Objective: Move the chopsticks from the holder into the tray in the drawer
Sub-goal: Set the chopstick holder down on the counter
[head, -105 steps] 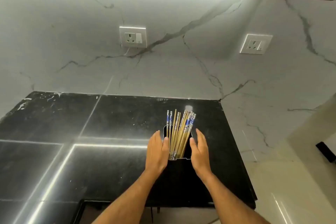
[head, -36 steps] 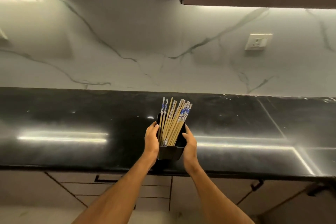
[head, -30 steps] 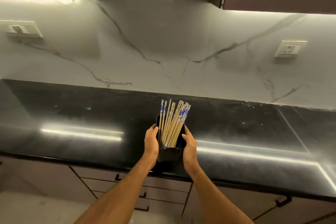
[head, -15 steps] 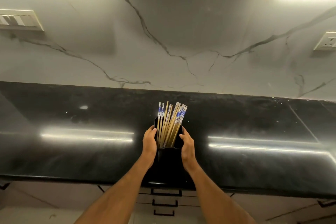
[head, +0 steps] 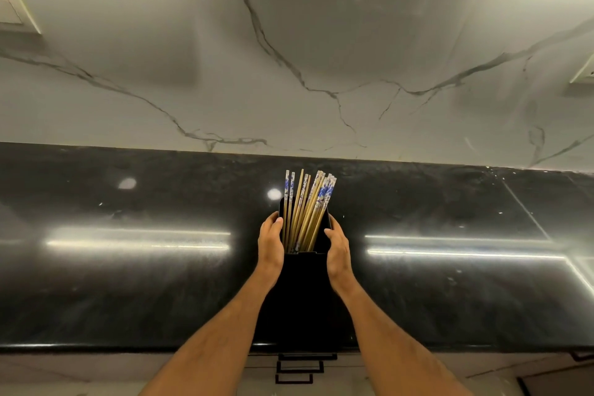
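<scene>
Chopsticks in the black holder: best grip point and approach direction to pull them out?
Probably pinch the chopsticks as a bundle at their patterned upper ends, coming from above. Those ends fan out clear of the holder rim, while the lower shafts sit inside its walls. The left hand and right hand flank the holder's sides, so one must free up first.

A glossy black stone countertop [head: 128,283] spans the width, mirroring two bright light strips. Behind its far edge rises a white marble backsplash with grey veins [head: 321,42], carrying a cream switch plate [head: 14,11] at the left edge. Black drawer handles [head: 299,366] show below the countertop's near edge.
</scene>
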{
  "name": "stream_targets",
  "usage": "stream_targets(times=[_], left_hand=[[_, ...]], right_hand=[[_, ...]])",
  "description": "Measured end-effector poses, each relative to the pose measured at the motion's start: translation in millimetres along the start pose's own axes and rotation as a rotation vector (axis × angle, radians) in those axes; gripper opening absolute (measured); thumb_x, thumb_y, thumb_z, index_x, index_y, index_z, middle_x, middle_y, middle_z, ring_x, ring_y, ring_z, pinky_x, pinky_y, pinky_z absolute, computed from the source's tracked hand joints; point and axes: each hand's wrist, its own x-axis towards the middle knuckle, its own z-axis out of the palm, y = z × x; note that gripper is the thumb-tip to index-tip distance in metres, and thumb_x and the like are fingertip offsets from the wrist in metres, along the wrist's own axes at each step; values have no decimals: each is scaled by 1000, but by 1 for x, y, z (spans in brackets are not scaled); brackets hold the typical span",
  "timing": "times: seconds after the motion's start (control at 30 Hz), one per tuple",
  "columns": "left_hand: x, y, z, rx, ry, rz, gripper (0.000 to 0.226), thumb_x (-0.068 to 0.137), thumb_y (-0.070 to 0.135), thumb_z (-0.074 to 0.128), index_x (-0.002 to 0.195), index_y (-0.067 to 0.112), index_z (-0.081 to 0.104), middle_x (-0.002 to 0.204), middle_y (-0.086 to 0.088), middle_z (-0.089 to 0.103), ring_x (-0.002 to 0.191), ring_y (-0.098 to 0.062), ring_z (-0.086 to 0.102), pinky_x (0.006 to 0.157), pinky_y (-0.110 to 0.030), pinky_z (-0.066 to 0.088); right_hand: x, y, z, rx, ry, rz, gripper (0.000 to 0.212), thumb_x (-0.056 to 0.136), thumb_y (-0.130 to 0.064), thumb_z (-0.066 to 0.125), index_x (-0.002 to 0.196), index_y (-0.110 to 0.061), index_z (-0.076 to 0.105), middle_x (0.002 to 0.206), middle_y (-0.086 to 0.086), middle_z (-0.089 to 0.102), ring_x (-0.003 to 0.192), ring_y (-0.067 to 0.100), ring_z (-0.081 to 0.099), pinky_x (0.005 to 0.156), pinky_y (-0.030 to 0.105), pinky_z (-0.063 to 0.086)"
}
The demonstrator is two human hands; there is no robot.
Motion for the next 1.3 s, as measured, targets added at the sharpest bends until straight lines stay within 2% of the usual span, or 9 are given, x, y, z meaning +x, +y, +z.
stream_targets(times=[0.27, 0.33, 0.4, 0.53, 0.67, 0.77, 0.93, 1.07, 1.3], left_hand=[[-7, 11, 1, 40, -17, -1, 52, 94, 41, 48, 140, 17, 55, 134, -5, 61, 125, -18, 58, 113, -46, 43], [-14, 17, 0, 38, -9, 18, 46, 103, 32, 47, 145, 14, 50, 140, -3, 56, 127, -14, 52, 113, -35, 39], [-18, 18, -3, 58, -3, 45, 45, 107, 23, 44, 150, 11, 44, 143, 0, 50, 127, -10, 46, 107, -27, 35], [-31, 19, -16, 166, -27, 137, 48, 107, 23, 43, 154, 10, 38, 151, -3, 44, 131, -8, 41, 110, -27, 33], [-48, 14, -34, 340, -31, 218, 52, 106, 31, 43, 155, 16, 36, 157, -3, 39, 142, -13, 38, 120, -37, 31], [-69, 10, -47, 509, -23, 300, 56, 103, 37, 41, 155, 18, 35, 159, -3, 37, 146, -17, 35, 122, -44, 31], [-116, -3, -64, 774, -38, 430, 54, 105, 32, 42, 156, 14, 33, 160, -6, 36, 147, -19, 35, 122, -44, 32], [-157, -19, -70, 948, -35, 527, 54, 106, 31, 42, 155, 12, 33, 159, -8, 38, 148, -18, 34, 124, -36, 28], [-233, -58, -80, 1198, -11, 655, 53, 105, 31, 42, 153, 9, 38, 154, -10, 45, 146, -21, 39, 123, -30, 21]], right_hand=[[6, 4, -4, -35, 13, 49, 35, 105, -4, 33, 128, -22, 54, 116, -17, 63, 109, -13, 61, 83, 4, 46], [6, 6, -7, -54, 11, 69, 36, 106, -17, 38, 138, -15, 53, 130, -7, 64, 121, -6, 58, 101, 16, 46], [2, 5, -12, -58, 31, 100, 49, 105, -32, 42, 151, -14, 43, 151, 1, 50, 142, 10, 43, 120, 33, 32], [-12, 0, -23, -93, 72, 116, 49, 108, -31, 41, 155, -17, 36, 160, 0, 38, 147, 12, 32, 115, 26, 25], [-34, 1, -34, -196, 92, 61, 48, 107, -30, 43, 154, -18, 38, 158, 0, 39, 147, 13, 34, 120, 32, 27], [-54, 4, -43, -373, 66, 10, 49, 108, -33, 42, 155, -19, 36, 161, 0, 35, 149, 15, 31, 124, 38, 25], [-96, 12, -58, -700, -18, -90, 53, 108, -37, 38, 157, -18, 30, 163, 0, 30, 151, 13, 26, 123, 34, 23], [-129, 19, -73, -930, -74, -201, 53, 108, -34, 36, 157, -14, 30, 163, 3, 32, 152, 16, 25, 126, 36, 23], [-190, 45, -97, -1163, -124, -345, 52, 108, -32, 34, 155, -9, 33, 159, 9, 38, 150, 22, 31, 126, 35, 22]])
